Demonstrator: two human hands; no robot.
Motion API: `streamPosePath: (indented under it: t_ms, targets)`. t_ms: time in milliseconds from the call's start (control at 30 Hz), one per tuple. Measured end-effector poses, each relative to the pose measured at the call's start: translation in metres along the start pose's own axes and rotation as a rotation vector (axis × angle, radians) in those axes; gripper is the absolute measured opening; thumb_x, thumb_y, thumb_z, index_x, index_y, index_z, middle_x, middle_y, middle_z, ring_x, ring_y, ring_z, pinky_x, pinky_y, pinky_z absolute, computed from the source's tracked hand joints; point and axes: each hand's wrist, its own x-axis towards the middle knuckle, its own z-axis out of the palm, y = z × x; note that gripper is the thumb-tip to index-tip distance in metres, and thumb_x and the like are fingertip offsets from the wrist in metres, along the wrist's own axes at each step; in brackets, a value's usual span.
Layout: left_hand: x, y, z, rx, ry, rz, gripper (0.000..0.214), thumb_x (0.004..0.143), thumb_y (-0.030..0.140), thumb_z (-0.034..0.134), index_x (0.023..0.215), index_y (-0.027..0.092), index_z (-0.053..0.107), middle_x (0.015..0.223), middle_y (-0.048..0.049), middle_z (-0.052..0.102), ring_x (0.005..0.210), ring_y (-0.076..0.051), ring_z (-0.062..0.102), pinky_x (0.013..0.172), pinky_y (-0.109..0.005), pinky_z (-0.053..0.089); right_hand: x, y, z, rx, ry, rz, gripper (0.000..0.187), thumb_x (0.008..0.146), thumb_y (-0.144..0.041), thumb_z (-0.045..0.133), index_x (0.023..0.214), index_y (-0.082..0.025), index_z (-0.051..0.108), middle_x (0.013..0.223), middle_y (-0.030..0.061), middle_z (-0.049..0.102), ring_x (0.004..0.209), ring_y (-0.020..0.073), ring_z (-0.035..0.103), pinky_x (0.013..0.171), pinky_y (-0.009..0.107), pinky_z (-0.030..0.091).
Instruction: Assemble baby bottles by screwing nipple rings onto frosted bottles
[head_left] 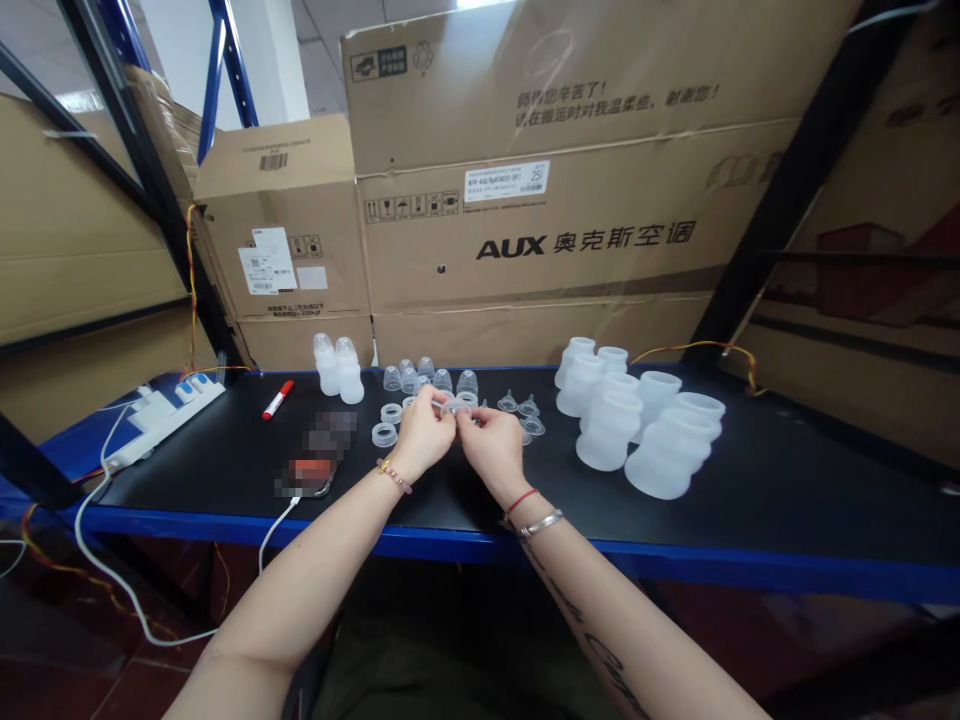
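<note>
My left hand [421, 432] and my right hand [491, 445] meet over the middle of the black tabletop [787, 480]. Both pinch one small clear plastic piece [454, 407], a ring or teat, between their fingertips. Just behind the hands lie white screw rings [384, 434], clear caps [442, 380] and silicone teats [529, 407]. Two finished bottles [339, 368] stand upright at the back left. Several translucent bottle bodies [637, 420] stand clustered to the right of my right hand.
A red marker [277, 400] and a white power strip [161, 415] lie at the left. A phone [319, 460] with a white cable lies near my left wrist. Large cardboard boxes [540, 200] wall off the back. Dark rack struts [780, 190] slant at both sides.
</note>
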Motion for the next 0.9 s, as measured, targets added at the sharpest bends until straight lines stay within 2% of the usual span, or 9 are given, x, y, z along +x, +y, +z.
streamPosePath:
  t_ms: [167,267,400,500,633,767,900]
  targets:
    - [0.002,0.000,-0.004,-0.053,-0.138,-0.038,0.020,0.080,0.013,0.056,0.099,0.021,0.053,0.070,0.0021,0.064,0.058,-0.012,0.062,0.058,-0.024,0.050,0.002,0.004,-0.001,-0.001,0.003,0.018,0.029,0.072,-0.032,0.055,0.076,-0.013,0.077,0.061,0.0081,0.070,0.055,0.0187,0.059,0.051,0.026,0.037]
    - [0.001,0.007,-0.012,0.091,-0.202,0.084,0.025,0.086,0.019,0.052,0.110,0.023,0.056,0.074,0.0018,0.065,0.066,-0.013,0.063,0.069,-0.027,0.052,0.002,0.006,-0.003,-0.038,0.022,0.000,0.031,0.072,-0.036,0.056,0.075,-0.013,0.077,0.058,0.0076,0.068,0.051,0.0182,0.056,0.049,0.027,0.034]
    - [0.000,0.012,-0.017,0.325,-0.149,0.278,0.020,0.089,0.020,0.049,0.101,0.022,0.065,0.092,-0.0033,0.064,0.086,-0.016,0.062,0.087,-0.031,0.049,0.001,0.005,-0.002,-0.038,0.033,-0.007,0.034,0.071,-0.042,0.057,0.074,-0.015,0.077,0.058,0.0073,0.068,0.051,0.0179,0.054,0.049,0.027,0.033]
    - [0.000,0.012,-0.016,0.396,-0.118,0.319,0.019,0.089,0.020,0.050,0.097,0.020,0.067,0.094,-0.0055,0.061,0.091,-0.017,0.060,0.090,-0.031,0.048,0.000,0.005,-0.001,-0.036,0.017,-0.002,0.033,0.071,-0.043,0.056,0.066,-0.016,0.074,0.054,0.0056,0.065,0.049,0.0165,0.051,0.048,0.027,0.032]
    - [-0.003,0.013,-0.014,0.445,-0.076,0.324,0.017,0.087,0.017,0.050,0.089,0.018,0.067,0.088,-0.0055,0.058,0.086,-0.018,0.059,0.085,-0.031,0.049,-0.001,0.006,0.000,-0.047,-0.001,0.002,0.032,0.070,-0.043,0.056,0.056,-0.017,0.068,0.047,0.0023,0.059,0.046,0.0147,0.047,0.047,0.027,0.029]
    - [-0.005,0.015,-0.013,0.379,-0.022,0.297,0.015,0.086,0.016,0.051,0.084,0.018,0.066,0.084,-0.0044,0.059,0.079,-0.017,0.059,0.083,-0.031,0.050,0.000,0.003,-0.004,-0.030,0.011,0.020,0.033,0.067,-0.046,0.059,0.057,-0.016,0.069,0.047,0.0021,0.058,0.046,0.0142,0.046,0.047,0.026,0.029]
    - [-0.002,0.011,-0.010,0.121,-0.040,0.184,0.014,0.086,0.018,0.051,0.094,0.021,0.063,0.082,-0.0005,0.063,0.070,-0.012,0.062,0.077,-0.028,0.053,0.002,-0.001,-0.007,0.026,0.025,0.024,0.038,0.065,-0.051,0.061,0.064,-0.014,0.072,0.049,0.0028,0.059,0.046,0.0142,0.046,0.046,0.026,0.028]
